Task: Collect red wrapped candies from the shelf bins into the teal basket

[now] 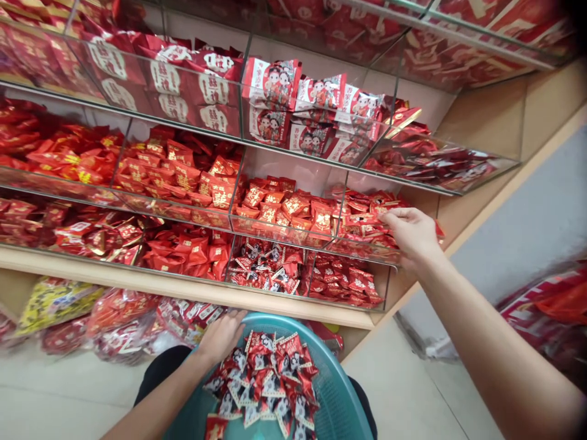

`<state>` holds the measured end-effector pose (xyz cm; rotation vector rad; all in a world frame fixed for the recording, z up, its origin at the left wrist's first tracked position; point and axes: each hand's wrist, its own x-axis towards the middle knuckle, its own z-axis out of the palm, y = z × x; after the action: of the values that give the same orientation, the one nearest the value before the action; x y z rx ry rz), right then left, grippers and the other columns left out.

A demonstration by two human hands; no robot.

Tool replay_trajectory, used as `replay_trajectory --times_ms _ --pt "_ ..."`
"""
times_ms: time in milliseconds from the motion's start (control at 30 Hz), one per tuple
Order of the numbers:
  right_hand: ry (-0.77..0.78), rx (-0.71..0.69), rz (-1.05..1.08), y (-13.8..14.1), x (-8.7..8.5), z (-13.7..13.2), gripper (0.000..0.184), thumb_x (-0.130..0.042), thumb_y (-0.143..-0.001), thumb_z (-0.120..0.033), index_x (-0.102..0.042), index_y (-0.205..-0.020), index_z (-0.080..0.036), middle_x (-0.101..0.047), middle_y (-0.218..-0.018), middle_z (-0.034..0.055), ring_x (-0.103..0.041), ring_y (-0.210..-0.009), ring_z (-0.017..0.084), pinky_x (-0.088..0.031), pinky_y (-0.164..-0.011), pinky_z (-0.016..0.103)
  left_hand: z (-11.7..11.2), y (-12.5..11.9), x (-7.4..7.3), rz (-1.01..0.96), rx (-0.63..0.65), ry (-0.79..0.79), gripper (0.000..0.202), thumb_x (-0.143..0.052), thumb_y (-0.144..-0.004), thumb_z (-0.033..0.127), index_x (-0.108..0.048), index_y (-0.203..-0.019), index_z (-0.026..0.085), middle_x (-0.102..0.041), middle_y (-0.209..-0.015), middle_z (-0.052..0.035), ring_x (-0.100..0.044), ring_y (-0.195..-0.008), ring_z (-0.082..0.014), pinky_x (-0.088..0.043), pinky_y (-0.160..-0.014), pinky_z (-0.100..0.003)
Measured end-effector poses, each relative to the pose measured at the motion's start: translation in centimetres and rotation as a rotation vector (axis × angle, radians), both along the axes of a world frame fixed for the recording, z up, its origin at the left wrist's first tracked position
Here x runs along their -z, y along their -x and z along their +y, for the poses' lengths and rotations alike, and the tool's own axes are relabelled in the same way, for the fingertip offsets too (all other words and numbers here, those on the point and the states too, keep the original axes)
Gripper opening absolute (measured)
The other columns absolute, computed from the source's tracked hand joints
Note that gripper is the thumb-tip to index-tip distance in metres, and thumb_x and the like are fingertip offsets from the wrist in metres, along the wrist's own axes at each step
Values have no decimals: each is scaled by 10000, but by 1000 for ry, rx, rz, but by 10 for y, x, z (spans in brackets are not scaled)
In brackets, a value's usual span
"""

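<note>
A teal plastic basket [337, 379] sits low in front of me, between my knees. Many red, white and black wrapped candies [270, 391] lie in it. My left hand [222, 337] is closed on the basket's rim at its far left; part of the fingers is hidden. Out to the right, my right hand [411, 235] reaches into the end compartment of a shelf row, over small red wrapped candies [362, 214]. Its thumb and fingertips are pinched together among the wrappers. What they hold, if anything, is too small to make out.
Clear-walled display shelves [293, 235] rise in tiers, filled with red packets. Larger white-and-red packets [273, 82] stand one tier up. Bagged goods, including a yellow bag [57, 302], lie beneath the wooden ledge [137, 281]. More red bags [550, 305] are at the right wall.
</note>
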<state>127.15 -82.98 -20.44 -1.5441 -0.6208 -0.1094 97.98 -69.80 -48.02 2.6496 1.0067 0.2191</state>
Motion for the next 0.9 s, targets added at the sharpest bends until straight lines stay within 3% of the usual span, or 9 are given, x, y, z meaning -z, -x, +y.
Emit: replay_trajectory --times_ms 100,233,567,667,767,900 --pt "-88 -29 -121 19 0 -15 196 -708 -606 -237 -541 -702 -202 -564 -638 -10 -535 -580 148 -450 -574 305 -1 0 0 -8 16 -22 371 -343 -916 277 -499 -1248 221 -585 -1219 -83 -579 -1072 -209 -441 -897 -312" --pt "-87 -147 -306 47 18 -31 221 -714 -671 -317 -556 -790 -219 -594 -742 9 -572 -688 162 -462 -653 314 -2 0 -1 -4 16 -33 375 -335 -919 280 -495 -1250 204 -599 -1189 -82 -594 -1033 -209 -450 -876 -306" --pt "57 -359 -248 65 64 -41 218 -668 -734 -360 -517 -822 -229 -576 -763 0 -566 -712 163 -472 -650 303 -2 0 0 32 20 -48 369 -332 -923 281 -491 -1242 184 -599 -1166 -104 -600 -1009 -217 -457 -848 -317" --pt "220 -583 -188 92 104 -45 169 -616 -786 -352 -517 -818 -219 -571 -767 0 -550 -715 148 -458 -660 282 -4 -1 0 49 21 -42 357 -336 -922 276 -497 -1229 190 -608 -1140 -92 -599 -1005 -211 -453 -849 -308" --pt "474 -895 -153 131 166 -46 115 -512 -858 -296 -523 -784 -208 -560 -759 -7 -528 -726 139 -436 -694 274 -7 -2 -3 41 18 -54 360 -340 -921 275 -489 -1237 188 -609 -1138 -89 -608 -975 -219 -462 -834 -320" --pt "818 -1198 -282 177 239 -46 58 -567 -793 -158 -570 -804 -215 -586 -772 -12 -514 -816 154 -398 -721 258 -9 -1 -5 51 23 -49 377 -347 -913 244 -471 -1264 180 -585 -1181 -104 -598 -995 -223 -466 -835 -327"
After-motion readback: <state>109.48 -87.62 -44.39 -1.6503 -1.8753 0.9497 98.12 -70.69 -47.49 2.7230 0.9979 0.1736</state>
